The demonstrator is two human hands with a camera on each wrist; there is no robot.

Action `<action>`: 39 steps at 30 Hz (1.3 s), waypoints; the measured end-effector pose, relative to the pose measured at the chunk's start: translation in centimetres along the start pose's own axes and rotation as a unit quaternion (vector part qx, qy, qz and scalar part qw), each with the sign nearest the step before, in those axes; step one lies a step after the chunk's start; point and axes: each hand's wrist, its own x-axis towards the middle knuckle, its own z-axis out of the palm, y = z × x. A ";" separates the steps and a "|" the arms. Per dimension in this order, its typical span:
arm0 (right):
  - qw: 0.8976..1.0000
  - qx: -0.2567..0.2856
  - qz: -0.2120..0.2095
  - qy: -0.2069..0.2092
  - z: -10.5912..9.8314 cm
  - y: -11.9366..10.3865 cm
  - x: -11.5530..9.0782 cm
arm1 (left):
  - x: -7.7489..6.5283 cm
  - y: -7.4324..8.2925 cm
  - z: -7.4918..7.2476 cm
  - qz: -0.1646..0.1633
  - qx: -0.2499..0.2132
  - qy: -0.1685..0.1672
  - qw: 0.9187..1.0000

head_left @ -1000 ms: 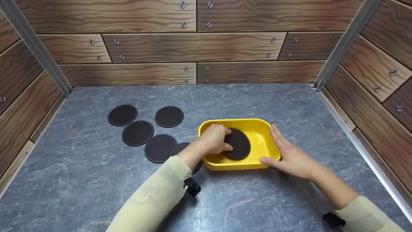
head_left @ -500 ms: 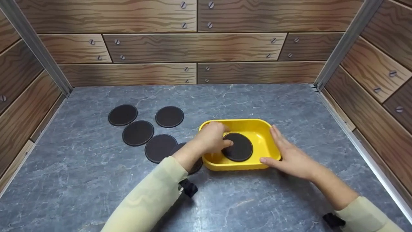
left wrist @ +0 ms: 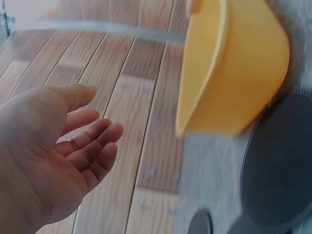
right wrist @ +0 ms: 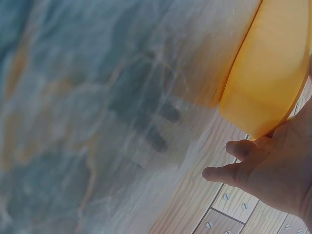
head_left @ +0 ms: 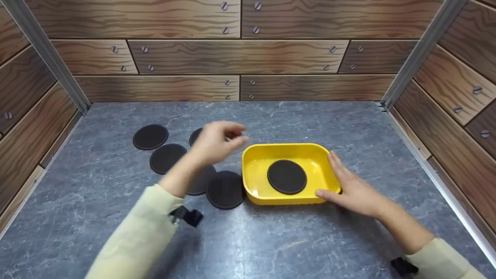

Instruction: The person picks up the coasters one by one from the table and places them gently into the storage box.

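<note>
While touching with spread right hand (head_left: 353, 193) the yellow tray (head_left: 286, 201) containing one black disc (head_left: 287, 177), hovers near other discs (head_left: 226, 190) on the bench (head_left: 271, 240) with left hand (head_left: 214, 144) loosely curled and thumb apart.

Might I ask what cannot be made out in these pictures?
Head view: most of the far disc, behind the left grip.
Head view: anything beneath the inner disc, covered by it.
Left wrist view: part of the near disc, past the right edge.
Right wrist view: inside of the yellow tub, behind its wall.
</note>
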 end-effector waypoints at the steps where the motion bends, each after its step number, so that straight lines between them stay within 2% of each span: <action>1: 1.000 0.000 0.000 0.000 0.0 0.0 0.0 | -0.2 -0.4 -0.7 -0.003 -0.011 0.011 1.000; 5: 1.000 0.003 -0.004 0.002 0.0 0.1 0.1 | -1.1 -2.6 -3.6 -0.017 -0.030 0.050 0.998; 9: 1.000 0.002 -0.007 0.002 0.1 0.1 0.0 | -2.2 -5.4 -6.3 -0.049 -0.035 0.086 0.994; 13: 1.000 0.001 -0.009 0.002 -0.1 0.0 0.0 | -3.2 -7.9 -8.6 -0.080 -0.051 0.130 0.987; 17: 1.000 0.001 -0.008 0.003 -0.2 0.0 0.0 | -4.1 -10.1 -10.3 -0.105 -0.068 0.172 0.977; 24: 1.000 0.000 -0.008 0.004 0.0 0.1 0.0 | -5.4 -13.6 -12.5 -0.141 -0.064 0.211 0.965; 30: 1.000 -0.002 -0.006 0.005 0.1 0.1 -0.1 | -5.8 -16.4 -14.0 -0.174 -0.054 0.224 0.957; 34: 1.000 -0.004 -0.008 0.007 0.3 0.1 0.0 | -6.1 -18.1 -14.5 -0.194 -0.042 0.222 0.955; 39: 1.000 -0.004 -0.004 0.007 0.2 0.0 0.0 | -6.4 -19.7 -14.5 -0.217 -0.044 0.218 0.951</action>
